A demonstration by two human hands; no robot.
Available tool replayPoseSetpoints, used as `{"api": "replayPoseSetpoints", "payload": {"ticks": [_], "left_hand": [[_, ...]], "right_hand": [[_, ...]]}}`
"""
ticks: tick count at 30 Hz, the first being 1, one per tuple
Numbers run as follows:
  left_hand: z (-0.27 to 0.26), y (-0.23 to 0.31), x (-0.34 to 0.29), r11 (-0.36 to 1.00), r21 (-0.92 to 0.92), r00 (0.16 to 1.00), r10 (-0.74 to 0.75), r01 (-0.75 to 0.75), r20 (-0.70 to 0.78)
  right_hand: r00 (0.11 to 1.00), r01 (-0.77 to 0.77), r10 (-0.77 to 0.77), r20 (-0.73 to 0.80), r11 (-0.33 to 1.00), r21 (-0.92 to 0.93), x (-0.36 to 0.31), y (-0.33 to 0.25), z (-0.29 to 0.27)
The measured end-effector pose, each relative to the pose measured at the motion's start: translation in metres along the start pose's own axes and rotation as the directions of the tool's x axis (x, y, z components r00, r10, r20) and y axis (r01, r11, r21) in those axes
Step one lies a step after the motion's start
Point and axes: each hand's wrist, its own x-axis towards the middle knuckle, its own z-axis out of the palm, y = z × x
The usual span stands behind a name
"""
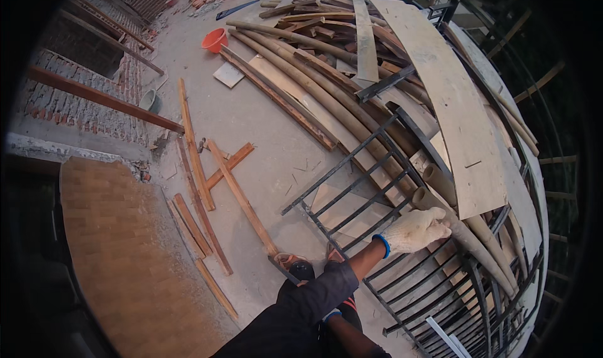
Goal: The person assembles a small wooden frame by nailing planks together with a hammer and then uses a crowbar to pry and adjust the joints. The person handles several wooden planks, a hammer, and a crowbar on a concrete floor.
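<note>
My left hand (414,231), in a cream knitted glove with a blue cuff, reaches across to the right over a black metal railing (352,191). Its fingers are curled; whatever lies inside them, if anything, is hidden. The ends of bamboo poles (465,232) are right beside it. My right forearm comes in from the lower right and passes beneath the left one. Of my right hand (331,314) only a bit of glove and blue cuff shows. A dark narrow strip (284,269) sticks out beyond the left sleeve, by my shoe and the end of a wooden batten (242,198).
Plywood sheets (440,100), bamboo and timber are heaped along the right. Loose battens (195,150) lie on the concrete floor at left, beside a wood-patterned panel (119,251). Farther off are an orange bucket (214,40), a grey bucket (149,101) and a slanting brown beam (103,98).
</note>
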Motion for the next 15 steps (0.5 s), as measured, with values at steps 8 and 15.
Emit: {"api": "replayPoseSetpoints", "payload": {"ticks": [8,15], "left_hand": [[-0.048,-0.138,-0.246,0.838,-0.287,0.467,-0.507,0.464,-0.724],[0.080,-0.231,-0.538,0.375,-0.562,-0.238,-0.634,0.737,-0.736]], "right_hand": [[0.944,-0.293,0.220,0.247,0.902,0.316,0.024,-0.037,-0.071],[0.970,-0.166,0.128,0.209,0.970,0.179,0.040,-0.088,-0.092]]}}
